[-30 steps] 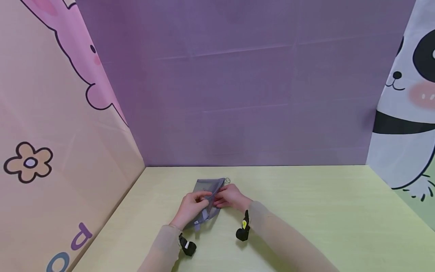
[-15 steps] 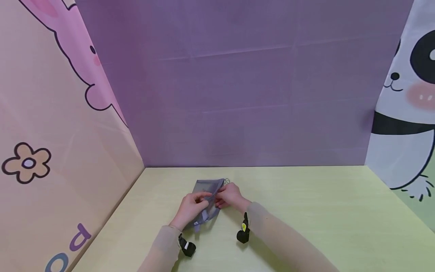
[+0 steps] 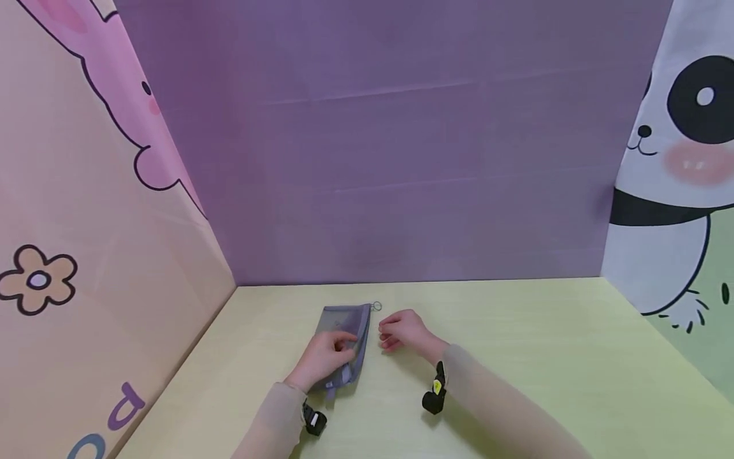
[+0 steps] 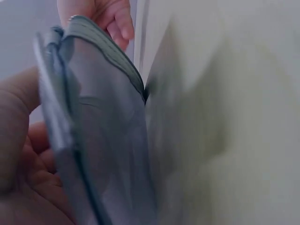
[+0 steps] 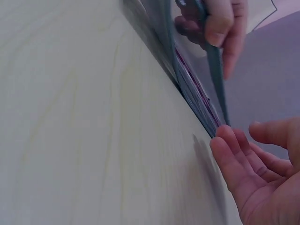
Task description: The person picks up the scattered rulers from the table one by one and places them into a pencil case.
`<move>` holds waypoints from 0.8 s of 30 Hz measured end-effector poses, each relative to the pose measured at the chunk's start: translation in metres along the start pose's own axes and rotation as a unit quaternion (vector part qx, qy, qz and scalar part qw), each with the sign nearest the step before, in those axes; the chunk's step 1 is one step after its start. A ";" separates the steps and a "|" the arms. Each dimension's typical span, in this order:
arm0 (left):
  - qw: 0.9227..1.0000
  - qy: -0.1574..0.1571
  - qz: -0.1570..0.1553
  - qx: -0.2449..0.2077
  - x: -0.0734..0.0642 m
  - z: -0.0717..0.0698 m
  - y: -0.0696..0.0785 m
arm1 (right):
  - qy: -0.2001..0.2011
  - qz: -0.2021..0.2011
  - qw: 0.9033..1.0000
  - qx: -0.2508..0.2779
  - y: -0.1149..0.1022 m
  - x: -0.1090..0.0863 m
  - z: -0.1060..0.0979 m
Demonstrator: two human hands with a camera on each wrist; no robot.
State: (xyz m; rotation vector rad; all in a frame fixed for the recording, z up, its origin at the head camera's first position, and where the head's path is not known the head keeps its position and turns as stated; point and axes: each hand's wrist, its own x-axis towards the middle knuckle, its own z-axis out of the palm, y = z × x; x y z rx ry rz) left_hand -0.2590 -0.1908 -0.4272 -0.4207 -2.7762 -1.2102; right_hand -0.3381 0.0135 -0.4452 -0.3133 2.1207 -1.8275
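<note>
A grey-purple see-through zip pouch [image 3: 341, 317] lies on the table with its zipped side toward the right and a small metal ring [image 3: 376, 306] at the far corner. My left hand [image 3: 322, 360] pinches the near layer of its opening between thumb and fingers, lifting that edge. In the left wrist view the pouch [image 4: 108, 126] stands gaping along its zip. My right hand [image 3: 408, 333] is just right of the pouch, apart from it in the head view. The right wrist view shows its fingers [image 5: 234, 164] loosely bent, holding nothing. A thin magenta strip [image 5: 192, 75] shows within the opening.
The pale wooden table [image 3: 504, 331] extends around both hands. A purple cloth [image 3: 367, 159] hangs behind it. Printed walls stand on both sides, a pink figure and flower [image 3: 37, 279] at left, a panda [image 3: 665, 255] at right.
My right hand has come away from the pouch's opening and moved right. The left hand keeps its pinch on the pouch. The head view has turned slightly right.
</note>
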 end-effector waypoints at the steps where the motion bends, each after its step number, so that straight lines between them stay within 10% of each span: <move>1: 1.000 -0.005 0.000 0.008 0.000 0.001 0.000 | 0.002 0.001 1.000 -0.003 0.001 -0.002 -0.005; 24: 0.989 -0.088 0.008 0.117 0.004 -0.005 0.005 | 0.056 0.001 0.994 -0.096 0.013 -0.038 -0.089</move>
